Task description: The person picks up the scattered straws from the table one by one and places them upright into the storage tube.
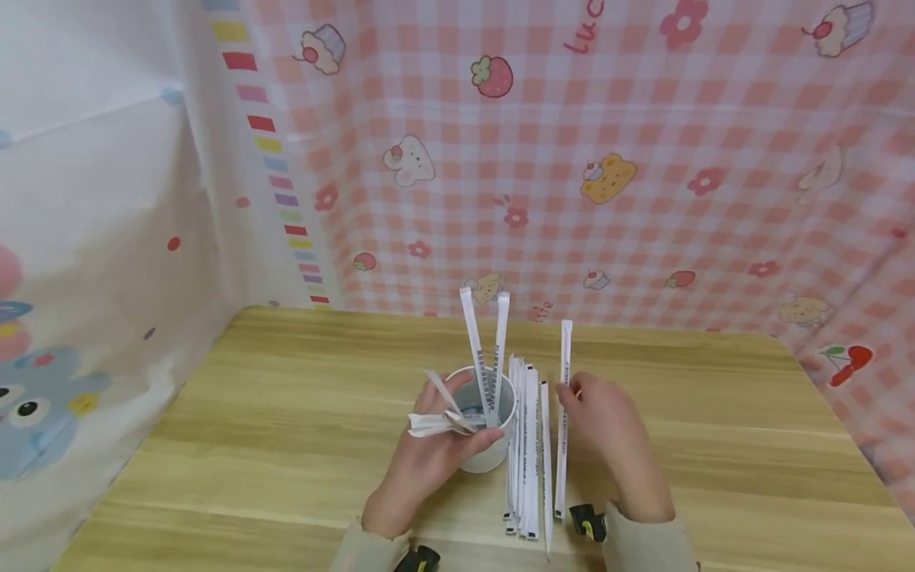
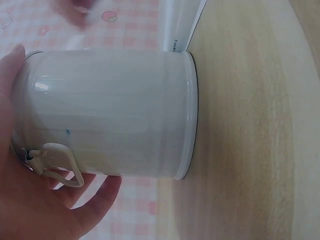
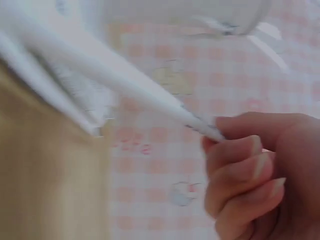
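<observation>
My left hand (image 1: 422, 469) holds a white metal bucket (image 1: 484, 461) near its rim, fingers and thumb around it. A small looped handle (image 2: 65, 162) shows on the bucket's side in the left wrist view. Two long paper-wrapped straws (image 1: 503, 322) stand up out of the bucket, and several white wrapped pieces (image 1: 427, 426) lean over its left rim above my left fingers. Between thumb and forefinger, my right hand (image 1: 608, 413) pinches another paper-wrapped straw (image 1: 561, 469), long and thin with printed letters, at the right of the pile. It looks blurred in the right wrist view.
Right of the bucket lies a pile of wrapped straws (image 1: 527, 453), with a single straw (image 1: 546, 469) along its right side. The wooden table (image 1: 286, 397) ends at a pink checked cloth (image 1: 457, 206) hanging behind it. White cloth (image 1: 107, 199) hangs on the left.
</observation>
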The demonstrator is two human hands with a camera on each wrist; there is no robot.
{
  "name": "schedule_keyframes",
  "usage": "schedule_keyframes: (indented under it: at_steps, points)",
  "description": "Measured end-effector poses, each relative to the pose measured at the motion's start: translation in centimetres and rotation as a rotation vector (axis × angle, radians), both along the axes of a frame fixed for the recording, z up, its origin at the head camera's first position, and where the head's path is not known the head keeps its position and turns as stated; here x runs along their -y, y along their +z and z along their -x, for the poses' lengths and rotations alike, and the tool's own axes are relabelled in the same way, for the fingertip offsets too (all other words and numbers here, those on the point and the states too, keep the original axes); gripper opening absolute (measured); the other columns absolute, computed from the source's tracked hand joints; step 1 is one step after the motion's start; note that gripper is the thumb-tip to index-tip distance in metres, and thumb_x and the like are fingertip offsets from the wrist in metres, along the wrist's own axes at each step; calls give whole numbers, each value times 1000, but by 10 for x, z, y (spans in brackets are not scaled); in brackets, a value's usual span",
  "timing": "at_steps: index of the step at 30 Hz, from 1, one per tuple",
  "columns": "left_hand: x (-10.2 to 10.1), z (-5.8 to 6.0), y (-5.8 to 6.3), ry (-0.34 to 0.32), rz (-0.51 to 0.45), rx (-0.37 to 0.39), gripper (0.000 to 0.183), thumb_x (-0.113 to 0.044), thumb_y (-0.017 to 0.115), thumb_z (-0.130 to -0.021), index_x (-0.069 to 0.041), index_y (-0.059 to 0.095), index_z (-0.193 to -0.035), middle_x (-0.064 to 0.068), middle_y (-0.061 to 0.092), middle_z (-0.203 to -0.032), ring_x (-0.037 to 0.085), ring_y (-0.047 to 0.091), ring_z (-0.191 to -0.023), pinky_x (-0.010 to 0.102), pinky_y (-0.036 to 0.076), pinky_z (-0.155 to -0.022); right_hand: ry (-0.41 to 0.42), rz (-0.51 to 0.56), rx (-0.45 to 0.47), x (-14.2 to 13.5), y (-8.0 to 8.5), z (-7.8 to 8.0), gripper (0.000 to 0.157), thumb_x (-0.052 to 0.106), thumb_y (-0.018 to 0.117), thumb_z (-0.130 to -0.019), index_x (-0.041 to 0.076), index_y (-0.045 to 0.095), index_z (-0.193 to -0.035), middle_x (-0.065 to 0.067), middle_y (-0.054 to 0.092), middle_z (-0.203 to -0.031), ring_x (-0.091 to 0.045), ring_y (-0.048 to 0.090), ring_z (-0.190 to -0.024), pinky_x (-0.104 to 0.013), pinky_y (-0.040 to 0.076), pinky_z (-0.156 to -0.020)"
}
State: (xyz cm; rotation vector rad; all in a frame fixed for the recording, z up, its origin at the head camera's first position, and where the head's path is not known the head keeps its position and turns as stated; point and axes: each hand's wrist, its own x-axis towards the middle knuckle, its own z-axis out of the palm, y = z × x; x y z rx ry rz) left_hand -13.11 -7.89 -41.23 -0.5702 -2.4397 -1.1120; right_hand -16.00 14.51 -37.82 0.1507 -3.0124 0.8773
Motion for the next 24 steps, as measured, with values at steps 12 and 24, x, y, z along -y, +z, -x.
schedule_keyframes:
  at_steps: [12,24]
  points:
    - [0,-3,-2,15,19,13,76,-55,67,-69,-9,46,-126,5,46,-122,16,44,-107,37,42,-84,83,78,-741,15,61,-27,14,22,54,-89,11,52,-80,9,46,-56,-7,36,-43,-24,30,-42]
    - [3,1,1,-21,-2,-33,82,-47,72,-68,-10,36,-132,6,46,-123,22,44,-107,42,37,-86,261,36,-865,46,82,-18,17,24,55,-87,9,52,-80,6,47,-56,-7,39,-44,-22,33,-41]
